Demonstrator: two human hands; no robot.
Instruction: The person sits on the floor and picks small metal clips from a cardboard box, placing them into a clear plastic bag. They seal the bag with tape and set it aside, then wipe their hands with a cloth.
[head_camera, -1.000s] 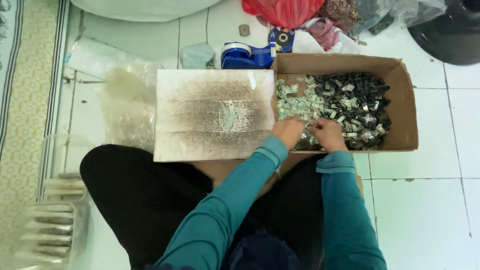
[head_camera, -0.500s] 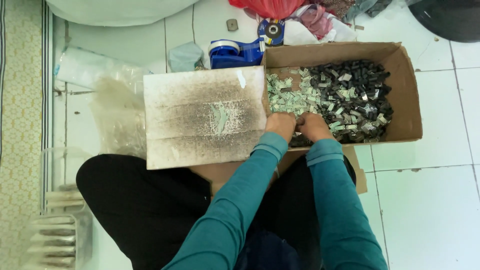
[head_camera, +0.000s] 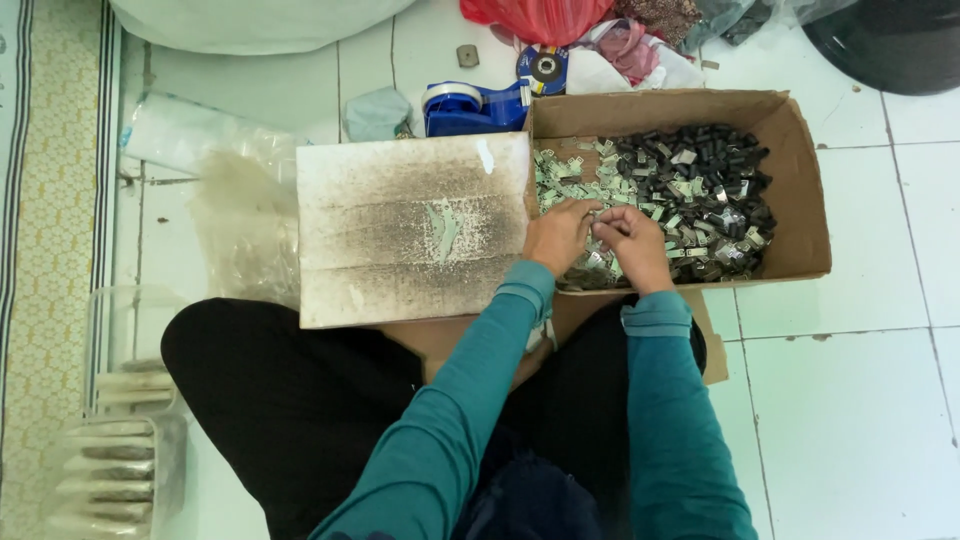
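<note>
An open cardboard box (head_camera: 800, 180) on the tiled floor holds a heap of small parts (head_camera: 690, 190), pale metal pieces on the left and black ones on the right. Both hands are inside the box at its near left. My left hand (head_camera: 558, 235) and my right hand (head_camera: 632, 245) meet fingertip to fingertip over the heap, pinching small pieces between them. What exactly each holds is too small to tell. A soot-stained white board (head_camera: 410, 230) lies just left of the box, over my lap.
A blue tape dispenser (head_camera: 470, 105) stands behind the board. Clear plastic bags (head_camera: 240, 220) lie to the left, a red bag and cloth (head_camera: 590, 30) at the back, a dark round object (head_camera: 890, 40) at the top right. A clear plastic rack (head_camera: 110, 440) stands at the lower left.
The view has shifted a little. Both hands stay in the box, and their fingertips have drawn together over the parts.
</note>
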